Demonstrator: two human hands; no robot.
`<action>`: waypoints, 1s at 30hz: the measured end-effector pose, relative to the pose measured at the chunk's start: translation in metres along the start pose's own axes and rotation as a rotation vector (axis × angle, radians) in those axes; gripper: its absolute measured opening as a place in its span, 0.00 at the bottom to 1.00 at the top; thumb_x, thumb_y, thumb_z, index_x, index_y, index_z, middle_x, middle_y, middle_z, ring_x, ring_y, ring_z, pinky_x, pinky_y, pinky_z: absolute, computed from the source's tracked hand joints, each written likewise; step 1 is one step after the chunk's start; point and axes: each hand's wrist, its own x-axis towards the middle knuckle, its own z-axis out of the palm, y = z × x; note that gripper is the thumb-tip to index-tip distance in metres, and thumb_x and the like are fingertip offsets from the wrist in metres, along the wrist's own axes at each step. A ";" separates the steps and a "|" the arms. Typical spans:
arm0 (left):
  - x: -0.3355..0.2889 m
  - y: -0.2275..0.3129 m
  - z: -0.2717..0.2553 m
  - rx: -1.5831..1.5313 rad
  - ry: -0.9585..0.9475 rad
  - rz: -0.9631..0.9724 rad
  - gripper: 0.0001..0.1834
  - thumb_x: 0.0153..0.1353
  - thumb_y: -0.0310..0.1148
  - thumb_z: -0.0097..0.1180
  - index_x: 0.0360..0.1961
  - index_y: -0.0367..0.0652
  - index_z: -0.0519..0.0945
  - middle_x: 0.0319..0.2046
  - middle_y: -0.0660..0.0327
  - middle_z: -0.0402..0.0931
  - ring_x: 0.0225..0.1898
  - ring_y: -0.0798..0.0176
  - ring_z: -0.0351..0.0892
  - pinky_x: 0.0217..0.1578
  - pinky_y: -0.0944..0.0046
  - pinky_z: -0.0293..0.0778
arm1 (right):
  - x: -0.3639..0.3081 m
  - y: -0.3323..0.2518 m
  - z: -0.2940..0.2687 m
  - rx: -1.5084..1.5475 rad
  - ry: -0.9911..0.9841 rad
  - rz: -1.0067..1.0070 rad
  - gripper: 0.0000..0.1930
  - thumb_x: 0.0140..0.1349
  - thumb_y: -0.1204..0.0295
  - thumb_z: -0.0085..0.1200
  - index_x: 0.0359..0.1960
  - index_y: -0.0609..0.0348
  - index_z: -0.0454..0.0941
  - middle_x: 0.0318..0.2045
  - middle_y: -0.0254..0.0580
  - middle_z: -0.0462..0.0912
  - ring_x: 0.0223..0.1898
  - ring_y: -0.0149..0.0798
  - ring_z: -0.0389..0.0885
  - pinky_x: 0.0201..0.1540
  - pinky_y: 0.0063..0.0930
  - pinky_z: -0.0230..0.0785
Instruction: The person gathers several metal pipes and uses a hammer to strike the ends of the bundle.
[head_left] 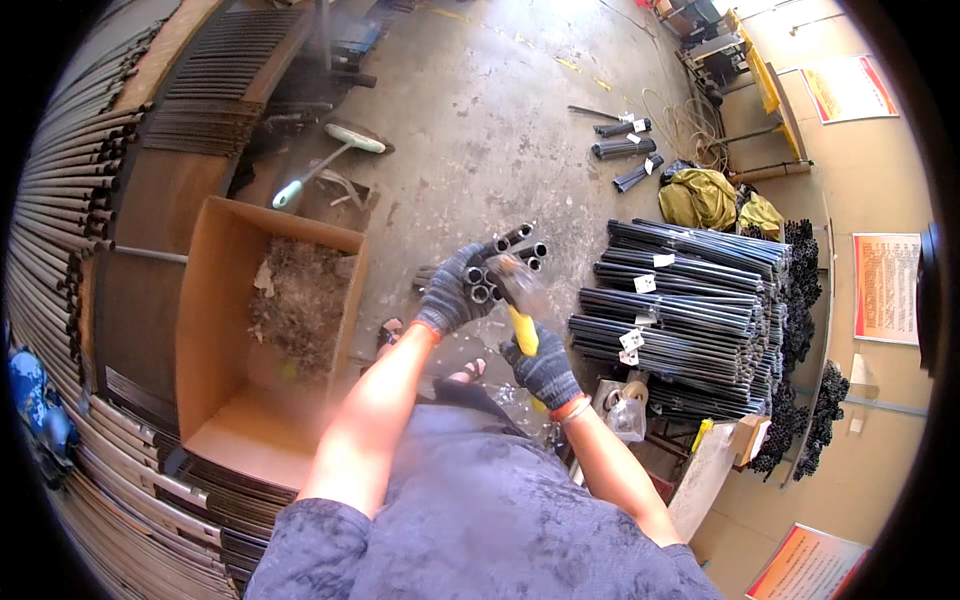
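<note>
My left hand, in a grey knitted glove with an orange cuff, is closed around a bundle of black tubes whose open ends point up toward me. The tube ends sit at slightly uneven heights. In my right hand, gloved the same way, is a hammer with a yellow handle. Its head is smeared by motion and overlaps the right side of the tube ends; whether it touches them I cannot tell. The lower part of the bundle is hidden behind my left hand and forearm.
A cardboard box with scraps of clear plastic stands at my left, beside racks of long tubes. Stacked bundles of black tubes lie at my right. Farther off are small bundles, an olive cloth sack and a green-handled brush.
</note>
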 end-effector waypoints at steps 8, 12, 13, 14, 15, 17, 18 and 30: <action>0.007 0.027 -0.020 -0.731 -0.077 -0.434 0.26 0.53 0.28 0.52 0.56 0.43 0.69 0.54 0.60 0.72 0.55 0.63 0.69 0.61 0.64 0.61 | 0.003 -0.092 -0.068 0.610 0.229 -0.088 0.12 0.49 0.74 0.66 0.34 0.60 0.77 0.27 0.40 0.78 0.27 0.36 0.77 0.30 0.29 0.70; 0.009 0.006 0.002 -0.992 -0.145 -0.305 0.29 0.51 0.28 0.56 0.57 0.42 0.68 0.51 0.60 0.75 0.51 0.63 0.74 0.58 0.65 0.64 | 0.006 0.004 -0.010 -0.026 0.027 0.111 0.12 0.53 0.66 0.62 0.31 0.61 0.75 0.20 0.42 0.78 0.21 0.36 0.76 0.25 0.32 0.68; 0.001 -0.007 0.003 -1.083 -0.098 -0.323 0.30 0.51 0.28 0.56 0.58 0.42 0.67 0.49 0.60 0.76 0.48 0.63 0.76 0.55 0.66 0.67 | 0.006 -0.021 -0.013 0.223 -0.033 0.301 0.12 0.53 0.66 0.62 0.30 0.61 0.74 0.19 0.41 0.78 0.19 0.34 0.75 0.22 0.31 0.67; 0.000 0.003 -0.001 -0.823 -0.071 -0.160 0.27 0.52 0.29 0.56 0.56 0.42 0.69 0.48 0.59 0.77 0.46 0.62 0.77 0.53 0.66 0.69 | 0.015 -0.047 -0.029 0.465 -0.090 0.477 0.12 0.53 0.66 0.62 0.29 0.61 0.74 0.18 0.39 0.78 0.17 0.32 0.74 0.20 0.30 0.66; 0.002 0.018 -0.004 -0.566 -0.009 -0.004 0.25 0.53 0.29 0.55 0.54 0.42 0.70 0.47 0.59 0.77 0.44 0.61 0.78 0.50 0.66 0.70 | 0.018 -0.056 -0.045 0.497 0.021 0.312 0.11 0.54 0.68 0.62 0.28 0.60 0.73 0.17 0.34 0.75 0.15 0.28 0.71 0.17 0.28 0.63; 0.001 0.008 -0.019 -1.443 -0.104 -0.485 0.24 0.53 0.30 0.56 0.54 0.42 0.71 0.48 0.59 0.77 0.46 0.61 0.76 0.53 0.65 0.68 | 0.021 -0.107 -0.074 0.558 0.080 0.180 0.07 0.55 0.75 0.58 0.25 0.57 0.71 0.14 0.29 0.71 0.13 0.24 0.68 0.15 0.19 0.59; 0.008 0.002 -0.021 -1.881 -0.155 -0.721 0.24 0.53 0.31 0.56 0.53 0.42 0.71 0.48 0.59 0.76 0.47 0.61 0.76 0.55 0.64 0.66 | 0.023 -0.107 -0.082 0.497 0.137 0.055 0.06 0.55 0.76 0.58 0.25 0.57 0.72 0.14 0.29 0.71 0.13 0.24 0.68 0.15 0.18 0.60; -0.008 -0.015 -0.010 -0.902 -0.088 -0.382 0.33 0.50 0.25 0.59 0.59 0.42 0.64 0.55 0.60 0.72 0.57 0.63 0.68 0.63 0.61 0.58 | 0.023 -0.108 -0.060 0.525 0.134 -0.041 0.07 0.57 0.71 0.59 0.26 0.57 0.74 0.16 0.31 0.73 0.15 0.25 0.69 0.18 0.21 0.61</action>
